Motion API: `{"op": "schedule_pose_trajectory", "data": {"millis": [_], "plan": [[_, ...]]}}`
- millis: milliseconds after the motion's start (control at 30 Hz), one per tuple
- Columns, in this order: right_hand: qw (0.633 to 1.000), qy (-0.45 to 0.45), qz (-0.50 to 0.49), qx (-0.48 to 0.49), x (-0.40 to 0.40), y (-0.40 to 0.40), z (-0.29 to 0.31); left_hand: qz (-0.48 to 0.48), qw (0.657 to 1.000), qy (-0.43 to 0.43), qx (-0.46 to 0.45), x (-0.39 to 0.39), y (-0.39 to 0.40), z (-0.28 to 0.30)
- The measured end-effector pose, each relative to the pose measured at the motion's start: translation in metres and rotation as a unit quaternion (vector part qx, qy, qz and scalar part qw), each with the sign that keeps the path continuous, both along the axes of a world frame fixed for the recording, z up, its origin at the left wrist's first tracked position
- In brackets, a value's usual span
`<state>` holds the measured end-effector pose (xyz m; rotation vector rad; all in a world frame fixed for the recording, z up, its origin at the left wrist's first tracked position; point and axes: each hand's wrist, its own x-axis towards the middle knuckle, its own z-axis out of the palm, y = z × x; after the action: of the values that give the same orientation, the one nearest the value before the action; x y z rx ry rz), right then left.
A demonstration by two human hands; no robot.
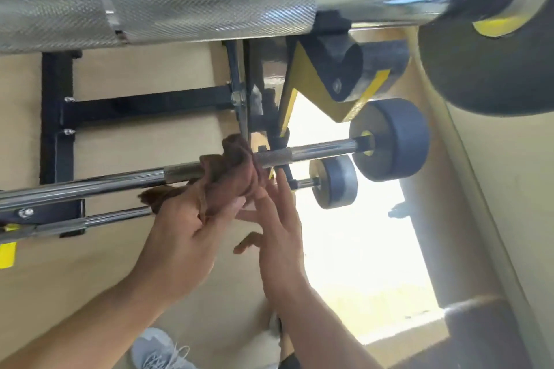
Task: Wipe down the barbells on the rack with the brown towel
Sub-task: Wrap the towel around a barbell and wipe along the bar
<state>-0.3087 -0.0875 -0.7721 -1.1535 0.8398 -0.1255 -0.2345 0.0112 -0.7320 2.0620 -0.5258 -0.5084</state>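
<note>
Left hand [180, 237] grips brown towel [230, 177] (draped over barbell [314, 151]); right hand [278, 237] open, fingers straight

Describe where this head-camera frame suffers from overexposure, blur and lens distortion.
Head view: the sunlit floor patch is blown out white; the top barbell fills the frame, bowed by the wide lens, its right end smeared; the brown towel and left hand are fairly sharp, the right hand slightly soft.

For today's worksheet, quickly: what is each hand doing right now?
Left hand: holding the brown towel bunched against the barbell.
Right hand: open, fingers straight, holding nothing.
</note>
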Motion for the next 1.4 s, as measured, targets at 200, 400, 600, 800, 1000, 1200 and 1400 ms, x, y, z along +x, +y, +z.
{"op": "schedule_pose_trajectory", "data": {"millis": [200,400,600,800,1000,1200,1400], "plan": [[1.0,-0.017,0.011,0.01,-0.058,-0.052,0.03,-0.206,0.971,0.086,-0.086,-0.005,-0.042,0.035],[0.969,0.03,-0.127,-0.212,-0.082,-0.094,0.048,-0.216,0.963,-0.162,0.014,-0.012,-0.079,0.031],[0.957,0.098,-0.127,-0.242,-0.05,-0.119,0.029,-0.09,0.978,-0.067,0.177,-0.004,-0.117,0.002],[0.93,0.093,0.023,-0.354,-0.003,-0.146,0.012,0.003,0.995,0.098,0.032,-0.011,-0.128,0.008],[0.602,0.21,0.442,-0.631,0.032,-0.161,-0.037,-0.057,0.964,-0.035,0.257,0.009,-0.082,-0.023],[0.572,0.293,0.614,-0.458,0.106,-0.187,-0.038,-0.194,0.881,-0.018,0.431,0.027,-0.066,-0.061],[0.571,0.301,0.633,-0.428,0.11,-0.191,-0.044,-0.214,0.872,-0.036,0.438,0.022,-0.057,-0.075]]}}
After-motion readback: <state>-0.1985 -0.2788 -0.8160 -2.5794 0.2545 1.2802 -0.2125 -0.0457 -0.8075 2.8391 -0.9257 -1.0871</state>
